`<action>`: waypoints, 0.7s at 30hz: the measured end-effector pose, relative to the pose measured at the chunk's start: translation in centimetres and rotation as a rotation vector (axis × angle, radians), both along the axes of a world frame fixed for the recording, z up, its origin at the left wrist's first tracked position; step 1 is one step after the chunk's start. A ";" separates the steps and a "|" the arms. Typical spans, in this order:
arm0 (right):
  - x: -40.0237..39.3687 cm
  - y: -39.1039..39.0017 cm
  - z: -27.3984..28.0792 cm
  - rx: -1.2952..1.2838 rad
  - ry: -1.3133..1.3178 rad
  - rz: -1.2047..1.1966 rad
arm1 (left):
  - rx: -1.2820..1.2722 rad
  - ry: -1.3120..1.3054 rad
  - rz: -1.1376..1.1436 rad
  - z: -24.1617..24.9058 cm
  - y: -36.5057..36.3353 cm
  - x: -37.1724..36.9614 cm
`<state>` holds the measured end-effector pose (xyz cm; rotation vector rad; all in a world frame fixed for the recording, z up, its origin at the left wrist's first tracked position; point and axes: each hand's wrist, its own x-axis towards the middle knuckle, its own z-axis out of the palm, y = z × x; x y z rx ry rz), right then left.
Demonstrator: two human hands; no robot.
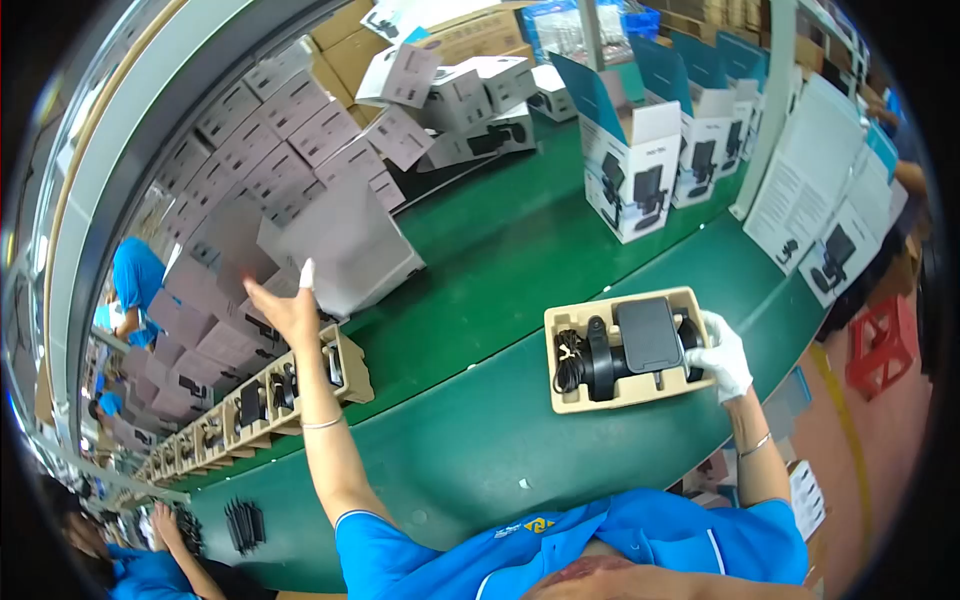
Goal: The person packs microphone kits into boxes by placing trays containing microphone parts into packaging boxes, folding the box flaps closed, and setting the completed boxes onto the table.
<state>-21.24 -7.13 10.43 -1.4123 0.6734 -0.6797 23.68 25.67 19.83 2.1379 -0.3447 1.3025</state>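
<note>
My left hand (287, 308) is stretched out to the left with its fingers apart and a white cover on one fingertip. Just beyond it a plain pale grey box (345, 245) appears, tilted and slightly blurred, in front of the stacked cartons. My right hand (724, 358), in a white glove, grips the right end of a tan moulded tray (630, 398) on the green table. In the tray lie a dark flat rectangular holder (650, 335), a black curved stand part (600, 360) and a coiled black cable (569, 362).
Filled tan trays (262, 400) line up at left beneath stacked white cartons (270, 130). Open-topped printed boxes (632, 175) stand at the back right, and flattened boxes (825, 200) lean beyond a metal post. A co-worker (130, 560) sits at lower left. A red stool (882, 347) stands on the floor.
</note>
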 end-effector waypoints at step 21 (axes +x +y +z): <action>-8.3 -1.5 -8.1 0.618 -0.871 0.136 | 0.192 0.475 -0.867 -10.6 -11.7 -20.0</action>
